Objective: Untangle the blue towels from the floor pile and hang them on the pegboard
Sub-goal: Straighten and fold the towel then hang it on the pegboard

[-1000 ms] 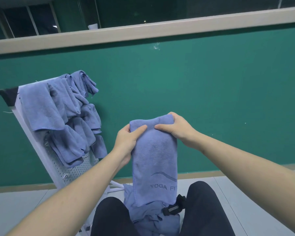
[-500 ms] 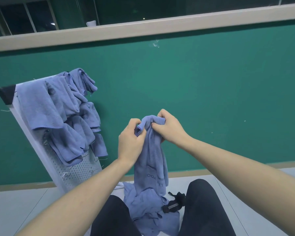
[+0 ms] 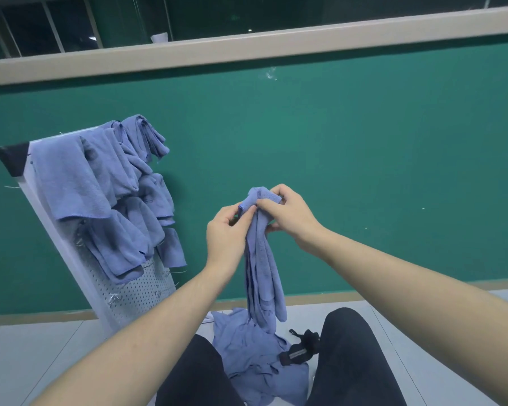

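Bunched now at its top, the held towel (image 3: pixel 261 259) has narrowed from a flat spread into a rope-like hang above the floor pile (image 3: pixel 258 361).
Soft, light, limp cloth, best taken at that gathered top edge: left hand (image 3: pixel 226 232) and right hand (image 3: pixel 288 212) both pinch it there at chest height, forearms angled inward, pegboard (image 3: pixel 135 291) well to the left.

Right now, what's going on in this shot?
A person is working through blue towels. Both hands, the left hand and the right hand, pinch the bunched top of one blue towel, which hangs down in a narrow fold above the floor pile between their knees. Several towels already hang on the white pegboard leaning at the green wall to the left. A small black object lies on the pile. The held towel is not yet hung.
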Tool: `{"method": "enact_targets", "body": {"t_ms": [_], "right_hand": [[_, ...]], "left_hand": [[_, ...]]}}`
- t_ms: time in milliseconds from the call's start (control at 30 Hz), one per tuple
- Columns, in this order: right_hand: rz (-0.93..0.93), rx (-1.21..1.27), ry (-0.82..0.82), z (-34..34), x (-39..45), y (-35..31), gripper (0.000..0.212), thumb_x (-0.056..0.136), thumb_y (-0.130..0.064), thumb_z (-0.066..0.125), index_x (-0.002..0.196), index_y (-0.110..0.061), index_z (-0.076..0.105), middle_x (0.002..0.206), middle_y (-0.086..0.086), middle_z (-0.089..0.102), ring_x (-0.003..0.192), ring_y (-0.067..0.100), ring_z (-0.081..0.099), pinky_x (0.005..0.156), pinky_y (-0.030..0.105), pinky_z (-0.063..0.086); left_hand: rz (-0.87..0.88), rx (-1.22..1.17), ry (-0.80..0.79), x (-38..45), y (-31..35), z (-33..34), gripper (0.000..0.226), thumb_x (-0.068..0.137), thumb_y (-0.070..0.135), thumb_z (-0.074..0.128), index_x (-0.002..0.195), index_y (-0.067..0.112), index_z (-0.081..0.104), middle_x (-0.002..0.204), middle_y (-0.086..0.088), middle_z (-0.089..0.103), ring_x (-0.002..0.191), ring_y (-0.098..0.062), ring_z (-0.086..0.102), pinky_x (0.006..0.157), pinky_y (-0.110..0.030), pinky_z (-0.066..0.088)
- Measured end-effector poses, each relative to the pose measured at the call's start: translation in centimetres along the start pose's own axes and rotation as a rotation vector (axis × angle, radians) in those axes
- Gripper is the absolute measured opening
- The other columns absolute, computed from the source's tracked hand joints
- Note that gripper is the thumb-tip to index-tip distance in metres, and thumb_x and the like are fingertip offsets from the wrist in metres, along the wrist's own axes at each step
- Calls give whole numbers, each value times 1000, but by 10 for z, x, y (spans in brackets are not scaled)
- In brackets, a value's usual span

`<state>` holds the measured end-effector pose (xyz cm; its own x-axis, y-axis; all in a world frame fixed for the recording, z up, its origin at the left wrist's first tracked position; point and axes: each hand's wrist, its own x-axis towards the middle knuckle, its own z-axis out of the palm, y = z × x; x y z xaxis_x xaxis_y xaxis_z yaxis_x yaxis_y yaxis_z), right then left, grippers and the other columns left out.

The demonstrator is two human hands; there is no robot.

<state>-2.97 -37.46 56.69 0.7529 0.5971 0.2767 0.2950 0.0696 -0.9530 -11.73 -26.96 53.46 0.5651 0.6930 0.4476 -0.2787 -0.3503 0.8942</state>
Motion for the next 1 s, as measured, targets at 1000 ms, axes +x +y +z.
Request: {"method": "enact_targets", "body": {"t_ms": [1000], "right_hand": [[-28, -167, -236, 27, 9, 74, 91, 91, -19, 69, 151, -53, 10, 108, -1, 74, 97, 12, 70, 94, 36, 56]], "left_hand": [[-393, -307, -152, 26, -45, -21, 27, 106, 43, 40, 124, 31, 56, 119, 1, 71, 110, -16, 69, 93, -40, 56]]}}
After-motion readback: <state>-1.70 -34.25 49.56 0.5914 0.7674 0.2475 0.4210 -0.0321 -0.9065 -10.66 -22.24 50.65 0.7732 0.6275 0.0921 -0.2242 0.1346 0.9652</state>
